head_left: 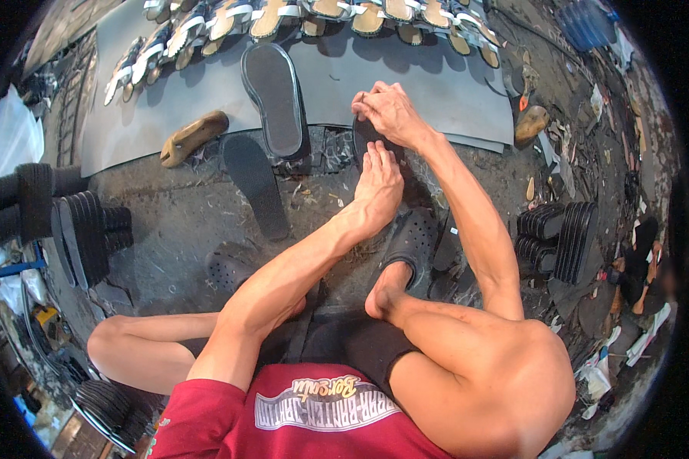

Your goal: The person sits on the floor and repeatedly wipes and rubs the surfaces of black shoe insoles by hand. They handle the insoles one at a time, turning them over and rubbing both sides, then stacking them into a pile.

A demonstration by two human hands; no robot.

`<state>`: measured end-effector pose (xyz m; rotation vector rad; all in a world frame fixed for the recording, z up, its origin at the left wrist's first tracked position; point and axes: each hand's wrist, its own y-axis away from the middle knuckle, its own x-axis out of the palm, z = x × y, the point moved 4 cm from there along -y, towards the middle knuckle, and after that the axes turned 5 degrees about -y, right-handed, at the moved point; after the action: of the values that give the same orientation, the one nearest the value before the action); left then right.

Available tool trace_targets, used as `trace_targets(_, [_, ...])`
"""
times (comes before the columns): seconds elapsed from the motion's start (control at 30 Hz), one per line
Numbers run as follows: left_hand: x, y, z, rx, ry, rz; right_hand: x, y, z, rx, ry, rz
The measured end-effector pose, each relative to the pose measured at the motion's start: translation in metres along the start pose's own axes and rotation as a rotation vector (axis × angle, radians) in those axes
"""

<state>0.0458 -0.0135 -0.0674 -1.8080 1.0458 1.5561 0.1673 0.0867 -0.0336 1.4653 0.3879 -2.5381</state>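
A dark shoe sole (365, 139) lies under both my hands, right of centre, partly covered by them. My right hand (390, 113) curls its fingers over the far end of the sole. Nearer to me, my left hand (380, 182) presses its straight, close-set fingers on the sole's lower part, its thumb hidden. To the left is a thick black sole (273, 99) with a raised pale-lined rim, lying half on a grey sheet (184, 115). A thin black insole (254, 183) rests on the ground beside it. A wooden shoe last (194, 138) lies farther left.
Rows of sandals (270, 17) with light straps stand along the sheet's far side. Stacked black soles sit at left (84, 233) and right (576, 241). Another wooden last (531, 122) lies at the right. My feet wear dark clogs (412, 241); scraps litter the ground.
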Motion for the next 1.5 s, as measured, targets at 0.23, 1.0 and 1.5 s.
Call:
trace_targets(0.23, [-0.008,0.004,0.010,-0.006,0.020,0.036,-0.007,0.043,-0.021,0.196,0.022,-0.269])
trace_targets(1.0, [-0.008,-0.099,0.026,0.093,-0.155,0.382,0.060,0.151,0.119,0.359,-0.138,-0.432])
trace_targets(1.5, [-0.017,-0.097,0.036,0.209,-0.132,0.396,0.064,0.143,0.115,0.354,-0.045,-0.436])
